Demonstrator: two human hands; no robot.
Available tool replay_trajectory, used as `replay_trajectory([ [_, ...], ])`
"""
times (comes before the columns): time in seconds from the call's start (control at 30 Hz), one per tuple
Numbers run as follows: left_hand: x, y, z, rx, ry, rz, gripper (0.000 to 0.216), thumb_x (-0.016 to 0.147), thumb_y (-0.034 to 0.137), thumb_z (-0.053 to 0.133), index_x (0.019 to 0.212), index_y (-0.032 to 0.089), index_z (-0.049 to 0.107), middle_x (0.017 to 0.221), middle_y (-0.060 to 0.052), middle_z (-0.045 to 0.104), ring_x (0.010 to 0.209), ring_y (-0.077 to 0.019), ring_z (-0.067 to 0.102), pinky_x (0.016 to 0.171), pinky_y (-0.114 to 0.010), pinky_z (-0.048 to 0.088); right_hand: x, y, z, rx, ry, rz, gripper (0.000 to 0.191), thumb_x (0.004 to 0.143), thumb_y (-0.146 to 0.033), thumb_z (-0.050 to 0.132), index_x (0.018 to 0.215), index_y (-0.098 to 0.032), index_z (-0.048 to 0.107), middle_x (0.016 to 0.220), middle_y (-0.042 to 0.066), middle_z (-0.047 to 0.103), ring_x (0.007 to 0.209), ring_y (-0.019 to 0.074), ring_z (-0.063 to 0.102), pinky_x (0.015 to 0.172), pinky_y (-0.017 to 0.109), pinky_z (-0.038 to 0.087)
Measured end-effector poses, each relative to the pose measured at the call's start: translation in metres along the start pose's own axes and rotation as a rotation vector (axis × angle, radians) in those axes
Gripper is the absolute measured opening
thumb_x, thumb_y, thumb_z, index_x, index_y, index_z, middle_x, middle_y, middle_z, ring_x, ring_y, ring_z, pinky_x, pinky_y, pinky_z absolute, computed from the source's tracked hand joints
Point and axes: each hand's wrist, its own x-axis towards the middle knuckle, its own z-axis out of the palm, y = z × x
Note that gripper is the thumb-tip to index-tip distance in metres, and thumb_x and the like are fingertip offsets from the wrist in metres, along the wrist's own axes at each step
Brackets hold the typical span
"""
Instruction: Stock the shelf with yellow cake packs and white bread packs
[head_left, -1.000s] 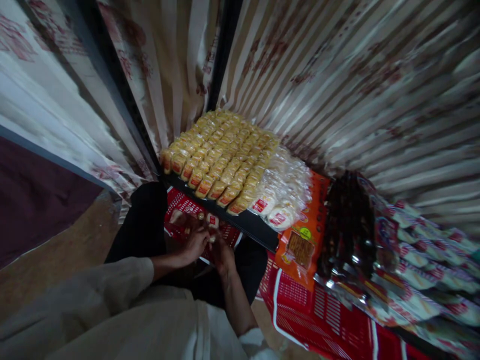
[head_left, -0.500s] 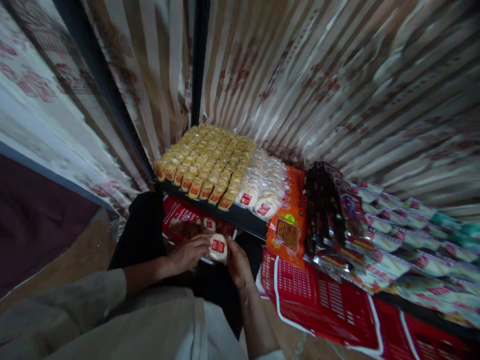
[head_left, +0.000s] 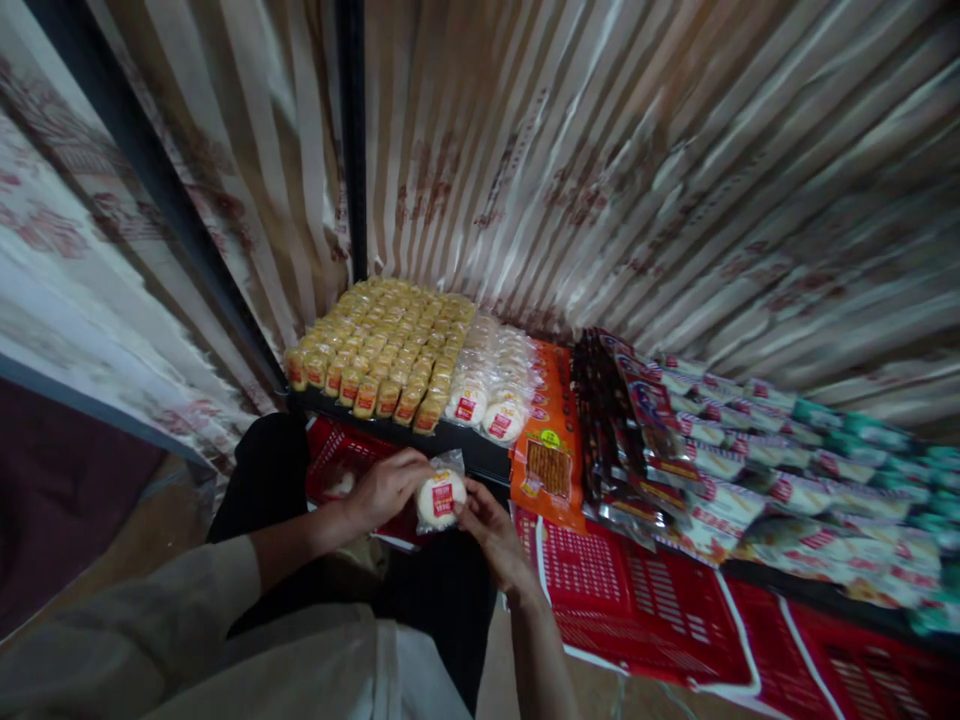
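A round white cake in a clear wrapper with a red label is held upright over my lap. My right hand pinches its lower right edge between thumb and fingers. At the cake's left edge, the closed fingers of my left hand grip the wrapper. Just beyond, on the black shelf, lie two rows of the same white wrapped cakes. Left of them stand packed rows of yellow wrapped cakes.
Right along the shelf come an orange snack bag, dark packets, white packets and green packets. Red plastic baskets sit below the shelf edge, one between my knees. A striped curtain hangs behind.
The white cake has been lifted higher, toward the shelf, and turned so its label faces me more squarely. Both hands moved with it. My view has swung to the right.
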Motion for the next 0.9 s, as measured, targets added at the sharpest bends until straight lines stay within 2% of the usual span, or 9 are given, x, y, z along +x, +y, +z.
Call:
replay_trajectory([
  [0.1, 0.018, 0.005, 0.003, -0.015, -0.052, 0.035, 0.027, 0.092, 0.015, 0.040, 0.101, 0.016, 0.065, 0.095, -0.006, 0.061, 0.089, -0.0143, 0.060, 0.081, -0.024, 0.050, -0.004, -0.012, -0.004, -0.031, 0.032, -0.022, 0.035, 0.069, -0.046, 0.071, 0.094, -0.022, 0.068, 0.088, 0.001, 0.069, 0.080, 0.0163, 0.060, 0.076, 0.028, 0.046],
  [0.2, 0.032, 0.012, 0.004, 0.000, -0.081, 0.044, 0.031, 0.090, 0.010, 0.038, 0.104, 0.016, 0.065, 0.097, -0.006, 0.061, 0.092, -0.0145, 0.060, 0.083, -0.024, 0.050, -0.003, -0.017, -0.011, -0.085, 0.127, -0.054, 0.035, 0.067, -0.046, 0.072, 0.091, -0.022, 0.070, 0.090, 0.002, 0.070, 0.086, 0.0201, 0.062, 0.083, 0.034, 0.046],
  [0.3, 0.036, 0.020, 0.007, 0.042, 0.000, 0.016, 0.041, 0.087, 0.004, 0.034, 0.116, 0.017, 0.059, 0.115, -0.009, 0.055, 0.106, -0.0170, 0.056, 0.091, -0.028, 0.049, 0.005, -0.016, -0.018, -0.097, 0.266, -0.101, 0.034, 0.064, -0.045, 0.073, 0.089, -0.022, 0.070, 0.089, 0.002, 0.071, 0.088, 0.0220, 0.062, 0.083, 0.036, 0.047],
  [0.4, 0.030, 0.025, 0.014, 0.132, 0.118, -0.021, 0.051, 0.081, 0.000, 0.034, 0.126, 0.019, 0.051, 0.134, -0.012, 0.041, 0.124, -0.0225, 0.043, 0.100, -0.037, 0.044, 0.020, -0.012, -0.023, -0.067, 0.421, -0.177, 0.037, 0.064, -0.046, 0.070, 0.092, -0.021, 0.067, 0.092, 0.003, 0.070, 0.084, 0.0206, 0.063, 0.079, 0.034, 0.049],
  [0.47, 0.025, 0.026, 0.022, 0.148, 0.104, -0.002, 0.055, 0.078, -0.001, 0.037, 0.127, 0.019, 0.048, 0.138, -0.012, 0.036, 0.127, -0.0234, 0.040, 0.102, -0.040, 0.043, 0.034, -0.009, -0.025, -0.102, 0.494, -0.239, 0.044, 0.064, -0.047, 0.069, 0.098, -0.021, 0.064, 0.094, 0.005, 0.070, 0.082, 0.0200, 0.063, 0.075, 0.033, 0.050],
  [0.57, 0.021, 0.023, 0.037, 0.117, 0.031, 0.002, 0.055, 0.075, -0.001, 0.040, 0.124, 0.020, 0.049, 0.141, -0.011, 0.033, 0.126, -0.0228, 0.041, 0.103, -0.040, 0.043, 0.056, -0.005, -0.028, -0.243, 0.530, -0.296, 0.048, 0.065, -0.051, 0.064, 0.102, -0.019, 0.060, 0.092, 0.007, 0.069, 0.080, 0.0206, 0.064, 0.074, 0.033, 0.050],
  [0.77, 0.031, 0.011, 0.058, 0.153, -0.035, -0.140, 0.050, 0.072, -0.001, 0.045, 0.117, 0.017, 0.053, 0.149, -0.011, 0.023, 0.130, -0.0256, 0.039, 0.106, -0.040, 0.041, 0.083, -0.005, -0.026, -0.650, 0.682, -0.300, 0.050, 0.074, -0.053, 0.050, 0.109, -0.017, 0.058, 0.094, 0.010, 0.069, 0.083, 0.0233, 0.064, 0.074, 0.035, 0.048],
  [0.9, 0.037, 0.005, 0.064, 0.169, -0.057, -0.180, 0.047, 0.073, 0.000, 0.047, 0.117, 0.014, 0.053, 0.150, -0.014, 0.020, 0.134, -0.0280, 0.032, 0.108, -0.041, 0.037, 0.092, -0.008, -0.018, -0.792, 0.674, -0.324, 0.045, 0.079, -0.048, 0.044, 0.109, -0.017, 0.058, 0.096, 0.011, 0.068, 0.084, 0.0227, 0.063, 0.075, 0.034, 0.047],
])
